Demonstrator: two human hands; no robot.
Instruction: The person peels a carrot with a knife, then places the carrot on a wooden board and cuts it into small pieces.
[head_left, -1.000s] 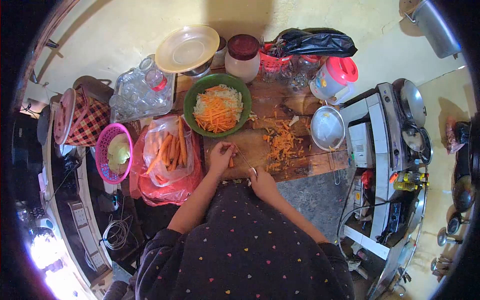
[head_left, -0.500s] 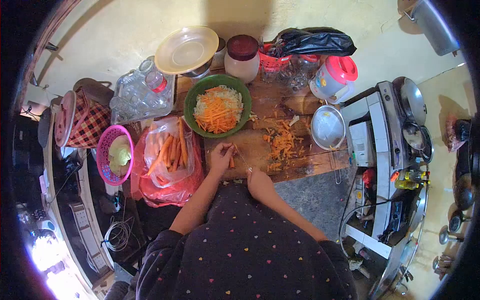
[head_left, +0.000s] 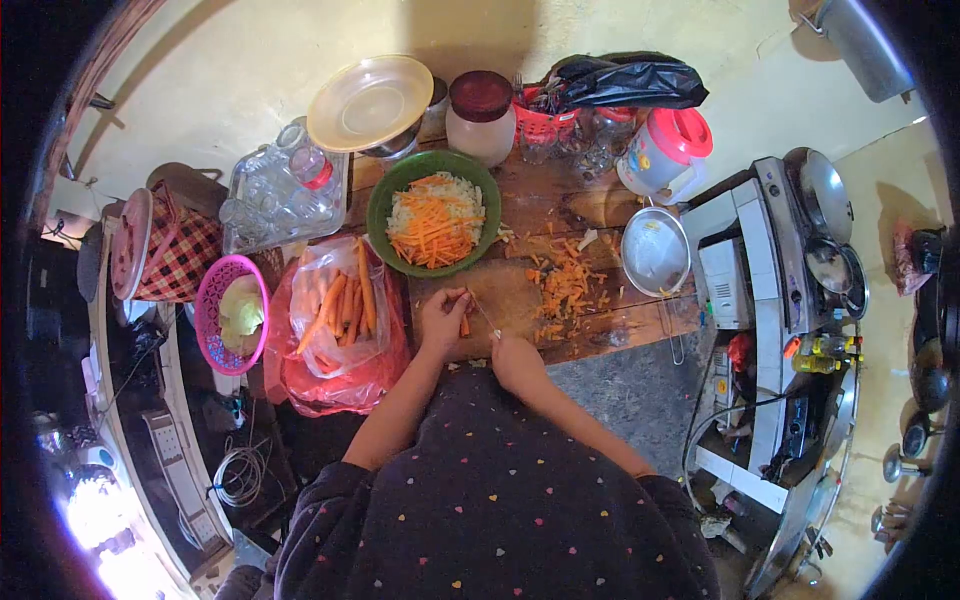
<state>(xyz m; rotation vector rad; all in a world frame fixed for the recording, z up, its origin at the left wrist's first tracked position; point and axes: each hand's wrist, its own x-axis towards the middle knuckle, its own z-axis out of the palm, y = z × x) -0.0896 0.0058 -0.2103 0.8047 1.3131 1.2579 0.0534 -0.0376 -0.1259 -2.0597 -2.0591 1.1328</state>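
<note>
My left hand (head_left: pixel 441 318) pins a short piece of carrot (head_left: pixel 464 323) on a wooden cutting board (head_left: pixel 510 290). Beside it, my right hand (head_left: pixel 517 362) grips a knife (head_left: pixel 485 315) whose blade angles up to the carrot piece. Carrot peelings and bits (head_left: pixel 566 282) lie scattered on the board's right side. Behind the board stands a green bowl (head_left: pixel 382 203) filled with shredded carrot and cabbage. Whole carrots (head_left: pixel 343 298) lie in a clear bag over a red plastic bag, left of my left hand.
A pink basket (head_left: pixel 208 305) with cabbage sits far left. A metal strainer (head_left: pixel 654 250), a white jug with red lid (head_left: pixel 668 150), a red-lidded jar (head_left: pixel 479 118), a plate (head_left: pixel 370 102) and glasses on a tray (head_left: pixel 275 190) ring the table. A stove (head_left: pixel 800 250) stands right.
My right hand and knife have shifted slightly up and left toward the carrot piece. My left hand stays on the carrot.
</note>
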